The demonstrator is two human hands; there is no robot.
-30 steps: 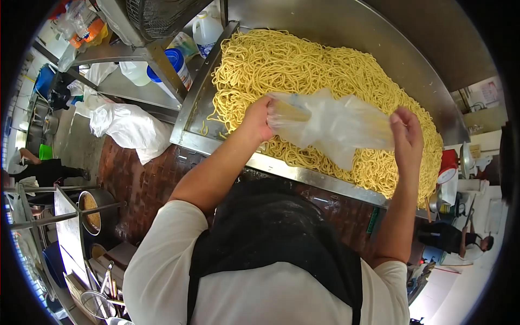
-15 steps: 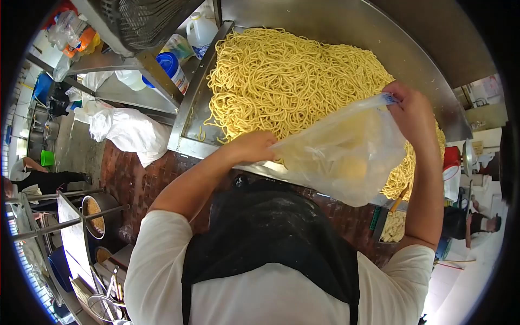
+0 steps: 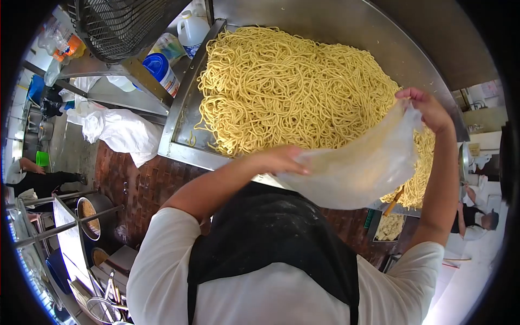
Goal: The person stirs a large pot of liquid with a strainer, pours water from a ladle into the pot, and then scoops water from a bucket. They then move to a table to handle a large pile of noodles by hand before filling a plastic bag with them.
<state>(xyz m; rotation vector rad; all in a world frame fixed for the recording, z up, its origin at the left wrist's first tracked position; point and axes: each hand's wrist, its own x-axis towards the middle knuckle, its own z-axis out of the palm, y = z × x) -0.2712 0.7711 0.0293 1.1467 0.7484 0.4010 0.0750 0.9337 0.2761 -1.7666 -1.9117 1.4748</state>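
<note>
A clear plastic bag (image 3: 360, 165) is stretched between my two hands above the near edge of a large steel tray (image 3: 179, 116). My left hand (image 3: 281, 160) grips the bag's lower left edge. My right hand (image 3: 430, 111) pinches its upper right corner, raised higher. The tray holds a big heap of yellow noodles (image 3: 292, 89) spread across most of its surface. The bag hangs over the noodles' near right part and hides it. I cannot tell whether anything is inside the bag.
A fan cage (image 3: 116, 21), a jug (image 3: 192, 32) and a blue-lidded tub (image 3: 160, 70) stand left of the tray. White bags (image 3: 122, 132) lie on the brick floor. A container of noodles (image 3: 390, 227) sits low at right. Other people are at both far edges.
The bag swung from flat over the noodles to a slanted spread. My right hand rose and moved right; my left hand dropped toward the tray's near rim.
</note>
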